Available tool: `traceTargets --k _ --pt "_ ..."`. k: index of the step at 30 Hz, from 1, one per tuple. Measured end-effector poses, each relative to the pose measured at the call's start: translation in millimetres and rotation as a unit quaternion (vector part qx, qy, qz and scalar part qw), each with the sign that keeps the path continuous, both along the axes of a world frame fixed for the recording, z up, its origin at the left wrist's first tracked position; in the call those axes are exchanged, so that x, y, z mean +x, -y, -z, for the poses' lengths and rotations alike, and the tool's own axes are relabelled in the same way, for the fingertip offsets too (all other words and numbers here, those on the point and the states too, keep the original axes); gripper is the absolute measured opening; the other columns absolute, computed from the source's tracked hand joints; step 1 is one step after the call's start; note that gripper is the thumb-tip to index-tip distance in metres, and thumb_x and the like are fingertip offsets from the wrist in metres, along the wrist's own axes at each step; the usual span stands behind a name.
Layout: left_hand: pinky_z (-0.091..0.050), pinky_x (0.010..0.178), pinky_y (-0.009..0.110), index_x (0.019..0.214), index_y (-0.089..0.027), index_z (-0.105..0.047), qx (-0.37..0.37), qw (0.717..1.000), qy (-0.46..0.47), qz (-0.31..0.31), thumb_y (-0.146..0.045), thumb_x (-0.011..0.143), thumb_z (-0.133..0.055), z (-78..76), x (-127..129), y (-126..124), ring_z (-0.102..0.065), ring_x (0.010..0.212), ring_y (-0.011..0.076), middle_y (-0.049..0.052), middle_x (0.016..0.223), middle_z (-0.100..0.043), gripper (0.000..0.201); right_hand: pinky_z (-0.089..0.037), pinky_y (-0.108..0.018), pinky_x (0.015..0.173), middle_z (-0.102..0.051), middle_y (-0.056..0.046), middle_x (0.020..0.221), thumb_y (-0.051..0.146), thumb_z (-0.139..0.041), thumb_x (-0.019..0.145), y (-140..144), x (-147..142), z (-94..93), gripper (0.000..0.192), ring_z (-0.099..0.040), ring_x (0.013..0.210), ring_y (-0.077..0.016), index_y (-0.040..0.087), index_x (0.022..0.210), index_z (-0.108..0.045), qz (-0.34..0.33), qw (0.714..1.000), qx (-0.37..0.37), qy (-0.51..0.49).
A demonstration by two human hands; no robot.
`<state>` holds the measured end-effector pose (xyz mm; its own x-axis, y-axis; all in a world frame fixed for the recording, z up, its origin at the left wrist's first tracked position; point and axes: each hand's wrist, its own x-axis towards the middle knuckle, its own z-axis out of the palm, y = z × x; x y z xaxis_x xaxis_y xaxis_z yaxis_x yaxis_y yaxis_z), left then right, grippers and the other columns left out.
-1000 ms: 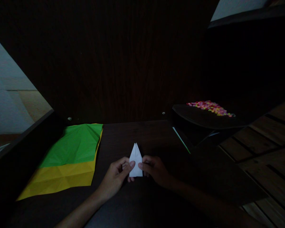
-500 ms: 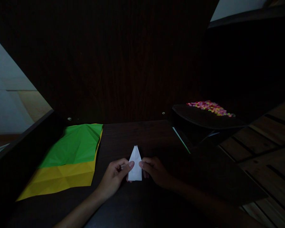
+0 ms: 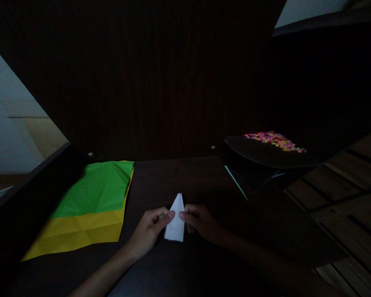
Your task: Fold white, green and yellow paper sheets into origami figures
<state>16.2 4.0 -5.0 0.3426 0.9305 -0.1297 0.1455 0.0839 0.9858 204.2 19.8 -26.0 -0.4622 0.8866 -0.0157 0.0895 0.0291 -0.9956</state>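
- Your left hand [image 3: 150, 231] and right hand [image 3: 200, 222] both pinch the folded white paper [image 3: 175, 220], one on each side, thumbs on top near its middle.
- Left hand: thumb and forefinger closed on the paper's left edge. Right hand: thumb tip on the right edge, remaining fingers curled behind; can't tell exactly how they sit under it.
- The paper is a narrow pointed shape, tip aimed away from you, wide end toward you. It sits low over the dark counter [image 3: 185, 177], front centre; whether its wide end touches the surface I can't tell, too dim.
- Left of your hands, well apart: a creased green sheet [image 3: 95, 187] lying flat, overlapping a yellow sheet [image 3: 77, 233] whose near strip and right edge show.
- Right and further back: a dark tray [image 3: 266, 154] with a heap of small multicoloured beads [image 3: 273, 139] on it.
- A thin green-and-white strip [image 3: 235, 182] lies diagonally between the tray and your right hand, near neither.
- Far right: wooden slats [image 3: 352, 177] beside the counter.
- Scene is very dark; fine crease detail on the white paper isn't readable.
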Motion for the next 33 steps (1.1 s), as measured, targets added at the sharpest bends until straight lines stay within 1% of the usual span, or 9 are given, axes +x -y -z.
traceTargets --k 4,6,9,15,20,23,26,30,33 --pt "-0.033 0.055 0.022 0.065 -0.015 -0.059 -0.017 0.998 0.003 0.052 -0.05 0.085 -0.055 -0.4 0.1 3.5 -0.042 0.057 0.0118 -0.003 0.058 -0.048 0.041 -0.031 -0.019 0.04 -0.051 0.004 0.054 0.049 -0.06 0.081 -1.2 1.0 0.3 0.036 -0.043 0.042 -0.0074 0.016 0.068 -0.058 -0.003 0.999 -0.039 -0.012" --pt "-0.034 0.055 0.023 0.066 -0.015 -0.059 -0.016 0.998 -0.002 0.067 -0.049 0.086 -0.055 -1.2 0.9 4.7 -0.043 0.057 0.0116 -0.003 0.059 -0.048 0.04 -0.029 -0.019 0.039 -0.05 0.004 0.05 0.05 -0.059 0.081 -1.2 2.2 -0.3 0.039 -0.042 0.041 -0.0072 0.015 0.065 -0.059 -0.016 0.998 -0.053 -0.003" --pt "-0.038 0.057 0.023 0.07 -0.014 -0.061 -0.023 0.996 0.007 0.08 -0.046 0.087 -0.056 -1.9 2.7 5.4 -0.048 0.058 0.0119 -0.001 0.062 -0.055 0.037 -0.028 -0.019 0.038 -0.05 0.003 0.045 0.054 -0.055 0.083 -0.7 3.2 -1.9 0.046 -0.041 0.039 -0.0071 0.015 0.058 -0.057 -0.026 0.998 -0.057 0.006" --pt "-0.049 0.058 0.027 0.09 -0.014 -0.06 -0.08 0.983 0.129 0.103 -0.039 0.082 -0.066 0.4 6.1 5.5 -0.061 0.064 0.0155 0.004 0.076 -0.067 0.027 -0.025 -0.019 0.035 -0.049 0.003 0.044 0.065 -0.054 0.078 -1.9 1.2 -0.8 0.053 -0.04 0.037 -0.0076 0.015 0.062 -0.059 0.036 0.998 -0.055 -0.014" --pt "-0.051 0.062 0.028 0.099 -0.014 -0.064 -0.071 0.984 0.141 0.083 -0.034 0.081 -0.068 0.1 4.9 4.5 -0.063 0.07 0.0165 0.006 0.083 -0.069 0.027 -0.026 -0.02 0.036 -0.048 0.002 0.044 0.064 -0.051 0.08 -4.4 2.5 0.5 0.054 -0.04 0.038 -0.008 0.016 0.056 -0.055 0.062 0.997 -0.043 -0.01" --pt "-0.048 0.056 0.025 0.111 -0.015 -0.066 -0.053 0.988 0.115 0.087 -0.036 0.083 -0.065 -1.3 3.7 4.0 -0.06 0.063 0.0149 0.005 0.081 -0.068 0.035 -0.028 -0.019 0.037 -0.047 0.004 0.049 0.061 -0.053 0.08 -4.5 3.8 -2.7 0.047 -0.04 0.041 -0.0085 0.018 0.062 -0.052 0.081 0.996 -0.023 -0.024" --pt "-0.044 0.053 0.023 0.117 -0.015 -0.066 -0.036 0.99 0.084 0.108 -0.039 0.086 -0.06 -2.4 2.9 4.0 -0.055 0.056 0.0122 0.003 0.071 -0.065 0.039 -0.031 -0.019 0.042 -0.044 0.005 0.056 0.057 -0.054 0.082 -3.3 4.7 -5.5 0.04 -0.041 0.047 -0.009 0.019 0.067 -0.048 0.102 0.994 0.024 -0.032" --pt "-0.041 0.051 0.022 0.121 -0.016 -0.064 -0.033 0.985 0.08 0.151 -0.041 0.088 -0.057 -1.5 1.8 4.2 -0.053 0.054 0.0117 0.002 0.067 -0.062 0.042 -0.03 -0.021 0.047 -0.035 0.005 0.053 0.054 -0.049 0.086 -0.1 6.2 -4.8 0.047 -0.036 0.05 -0.009 0.019 0.056 -0.04 0.134 0.985 0.11 0.024" --pt "-0.04 0.05 0.021 0.12 -0.015 -0.065 -0.035 0.984 0.07 0.16 -0.041 0.089 -0.055 0.2 0.7 4.3 -0.052 0.053 0.0108 0.002 0.065 -0.061 0.041 -0.026 -0.022 0.046 -0.031 0.005 0.051 0.051 -0.044 0.09 2.6 7.9 -3.6 0.05 -0.032 0.047 -0.0085 0.019 0.052 -0.036 0.121 0.979 0.153 0.067"
